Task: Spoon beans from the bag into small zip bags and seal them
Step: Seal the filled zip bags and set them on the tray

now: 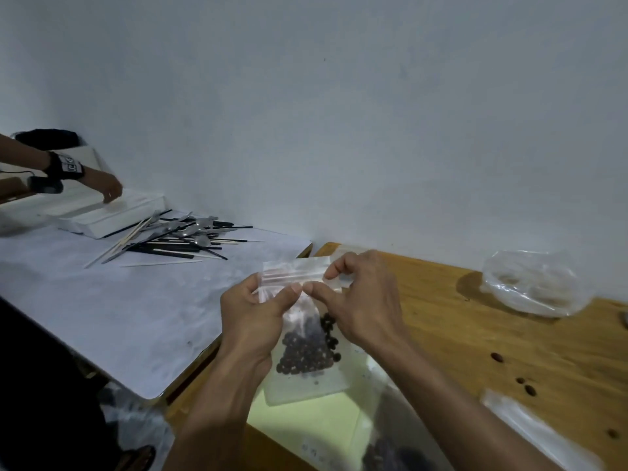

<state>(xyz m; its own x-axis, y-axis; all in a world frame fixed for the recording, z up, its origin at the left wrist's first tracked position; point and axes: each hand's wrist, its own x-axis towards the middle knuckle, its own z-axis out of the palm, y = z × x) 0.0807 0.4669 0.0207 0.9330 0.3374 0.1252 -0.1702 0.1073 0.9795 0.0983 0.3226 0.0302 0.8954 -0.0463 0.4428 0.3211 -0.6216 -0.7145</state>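
Note:
I hold a small clear zip bag (303, 385) upright over the wooden table (492, 334), with dark beans (307, 355) gathered in its lower half. My left hand (251, 324) pinches the bag's zip strip at the left, thumb on the front. My right hand (363, 300) pinches the same strip at the right, thumb tip meeting the left thumb. Below my hands lies the larger clear bean bag (390, 450), partly cut off by the frame edge, on a pale yellow sheet (316, 423).
Loose beans (525, 385) lie on the wood at right. A crumpled clear plastic bag (533, 283) sits at the far right, another clear bag (530, 433) near the front. On the white-covered table (102, 317), cutlery and chopsticks (176, 239) are piled; another person's hand (108, 188) touches a white tray (112, 215).

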